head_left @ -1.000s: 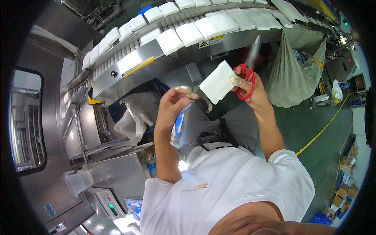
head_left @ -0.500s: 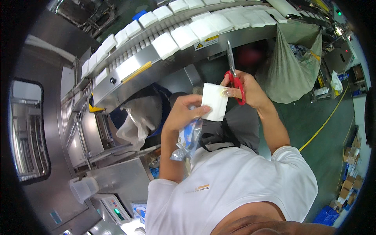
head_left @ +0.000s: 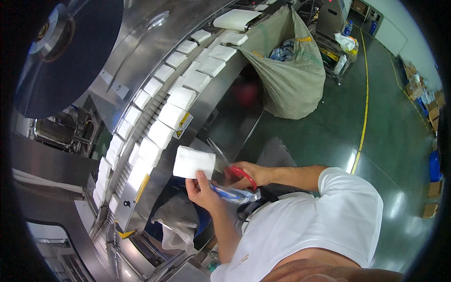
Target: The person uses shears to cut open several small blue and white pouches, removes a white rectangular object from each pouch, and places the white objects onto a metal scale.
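My left hand (head_left: 205, 191) is closed with the thumb on top of a folded white tissue pad (head_left: 194, 161), held flat beside the conveyor's edge. A crumpled clear plastic wrapper with blue print (head_left: 230, 193) trails from the same hand toward my waist, passing under the scissors. My right hand (head_left: 256, 173) grips red-handled scissors (head_left: 245, 177). Their metal blades point away from me, past the pad's right side, and look blurred. Part of the right hand's fingers is hidden behind the handles.
Rows of white tissue pads (head_left: 181, 97) lie on a curved roller conveyor (head_left: 159, 105) to the left. A large cloth sack (head_left: 293, 89) hangs at its far end. Below the conveyor is a bin with a pale plastic liner (head_left: 176, 221). A yellow line (head_left: 364, 108) crosses the green floor.
The view has turned right. My left hand has shifted its grip to the pad's near edge; my right hand has come off the pad with the scissors.
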Demonstrator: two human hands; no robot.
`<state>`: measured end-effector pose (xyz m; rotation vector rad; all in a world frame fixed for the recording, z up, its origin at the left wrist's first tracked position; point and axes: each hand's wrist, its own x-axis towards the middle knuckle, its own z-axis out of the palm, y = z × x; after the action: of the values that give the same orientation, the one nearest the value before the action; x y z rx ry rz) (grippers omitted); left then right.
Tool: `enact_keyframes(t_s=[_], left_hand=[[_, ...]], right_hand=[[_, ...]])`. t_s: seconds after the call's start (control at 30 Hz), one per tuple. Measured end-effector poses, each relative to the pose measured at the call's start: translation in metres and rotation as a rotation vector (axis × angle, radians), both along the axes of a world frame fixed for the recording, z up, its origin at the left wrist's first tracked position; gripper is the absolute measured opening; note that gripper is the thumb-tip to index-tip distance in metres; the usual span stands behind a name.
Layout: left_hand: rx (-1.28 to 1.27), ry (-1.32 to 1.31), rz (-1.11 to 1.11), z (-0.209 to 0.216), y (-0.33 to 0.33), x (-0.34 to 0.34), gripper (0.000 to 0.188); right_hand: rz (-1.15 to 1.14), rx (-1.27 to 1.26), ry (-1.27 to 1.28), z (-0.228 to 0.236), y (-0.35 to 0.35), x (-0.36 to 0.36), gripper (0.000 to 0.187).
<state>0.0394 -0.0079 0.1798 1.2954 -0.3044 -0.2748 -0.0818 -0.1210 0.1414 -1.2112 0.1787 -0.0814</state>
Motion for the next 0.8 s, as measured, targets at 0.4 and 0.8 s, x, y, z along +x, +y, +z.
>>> enact_keyframes(t_s=[0.4, 0.8], left_hand=[[0.052, -0.263, 0.136, -0.005, -0.029, -0.013, 0.022], [-0.054, -0.137, 0.177, -0.002, 0.002, 0.012, 0.016]], right_hand=[[0.033, -0.107, 0.083, 0.013, -0.023, -0.027, 0.043], [-0.892, -0.423, 0.06, -0.008, -0.263, -0.102, 0.03]])
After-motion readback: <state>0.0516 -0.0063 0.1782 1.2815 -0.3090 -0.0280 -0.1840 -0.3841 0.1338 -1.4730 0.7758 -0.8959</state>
